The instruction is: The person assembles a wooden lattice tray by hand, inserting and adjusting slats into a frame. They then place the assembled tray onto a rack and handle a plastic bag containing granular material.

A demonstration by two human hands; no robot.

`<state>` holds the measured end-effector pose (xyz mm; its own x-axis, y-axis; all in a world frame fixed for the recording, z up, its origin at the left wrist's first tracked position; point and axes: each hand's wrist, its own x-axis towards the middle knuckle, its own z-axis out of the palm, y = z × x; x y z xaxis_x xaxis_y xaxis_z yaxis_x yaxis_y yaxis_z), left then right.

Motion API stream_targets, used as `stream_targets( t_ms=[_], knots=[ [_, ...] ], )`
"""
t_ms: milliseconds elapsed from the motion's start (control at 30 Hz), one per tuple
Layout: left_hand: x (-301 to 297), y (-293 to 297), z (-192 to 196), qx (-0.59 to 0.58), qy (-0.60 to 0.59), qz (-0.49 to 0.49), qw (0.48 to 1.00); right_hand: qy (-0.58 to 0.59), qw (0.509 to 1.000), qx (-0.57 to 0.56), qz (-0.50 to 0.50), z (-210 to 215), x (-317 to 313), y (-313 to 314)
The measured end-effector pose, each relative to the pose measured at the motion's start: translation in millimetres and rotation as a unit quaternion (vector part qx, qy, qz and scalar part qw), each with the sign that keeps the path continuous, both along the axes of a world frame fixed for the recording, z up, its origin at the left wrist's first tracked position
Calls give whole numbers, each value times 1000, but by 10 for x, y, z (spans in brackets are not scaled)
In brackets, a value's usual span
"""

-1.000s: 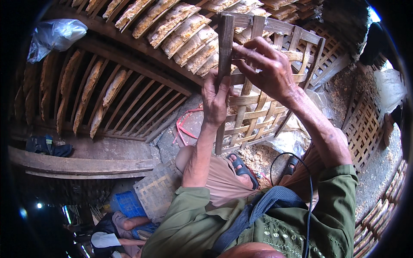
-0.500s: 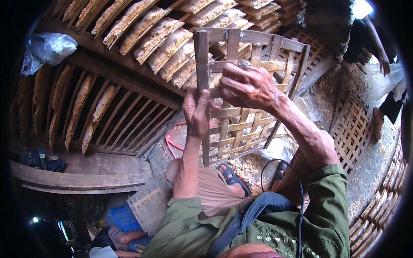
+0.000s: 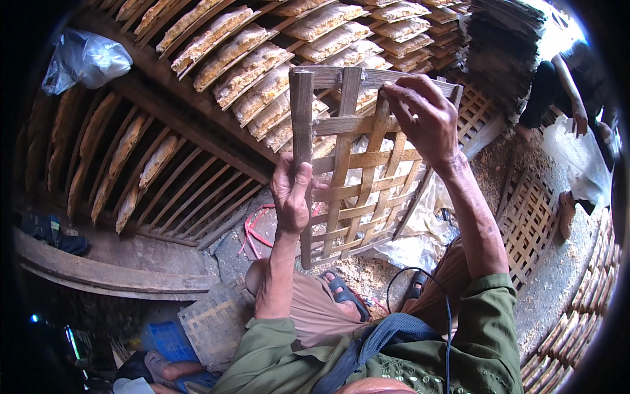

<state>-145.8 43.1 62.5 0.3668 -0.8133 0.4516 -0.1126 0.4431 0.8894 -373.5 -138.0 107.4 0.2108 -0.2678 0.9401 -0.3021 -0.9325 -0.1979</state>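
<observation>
Upright in front of me stands a bamboo lattice rack (image 3: 301, 125), its flat slats woven inside a wooden frame. My left hand (image 3: 291, 197) is closed round the rack's left side bar, with the thumb on the near face. At the upper edge, the fingertips of my right hand (image 3: 430, 117) pinch the top end of an upright bamboo slat (image 3: 377, 131) close to the top bar. Part of the right fingers' grip is hidden behind the knuckles. Crumpled clear plastic sheeting (image 3: 420, 226) lies behind and below the lattice.
Shelves of slatted racks hold whitish-orange slabs (image 3: 252, 75) at the back and left. A clear plastic bag (image 3: 86, 59) hangs at upper left. Another lattice rack (image 3: 528, 226) lies on the floor at right, near another person (image 3: 571, 92). A blue crate (image 3: 170, 341) stands at lower left.
My right hand has moved from beside the left bar up and right to the top edge, its fingers now on a slat's end. The left hand keeps its hold on the side bar.
</observation>
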Motion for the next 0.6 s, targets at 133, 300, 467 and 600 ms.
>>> stream_targets(
  t_ms=[133,300,467,600],
  knots=[
    [-34,31,-2,2,-14,10,1000,33,993,-96,-65,38,23,56],
    [-64,18,-31,-11,-11,25,1000,-19,996,66,-52,24,83,119],
    [-94,14,-12,-13,-19,20,1000,14,994,54,-95,-37,53,85],
    [-68,-28,-92,-17,7,10,1000,44,992,28,-111,-57,24,73]
  ],
)
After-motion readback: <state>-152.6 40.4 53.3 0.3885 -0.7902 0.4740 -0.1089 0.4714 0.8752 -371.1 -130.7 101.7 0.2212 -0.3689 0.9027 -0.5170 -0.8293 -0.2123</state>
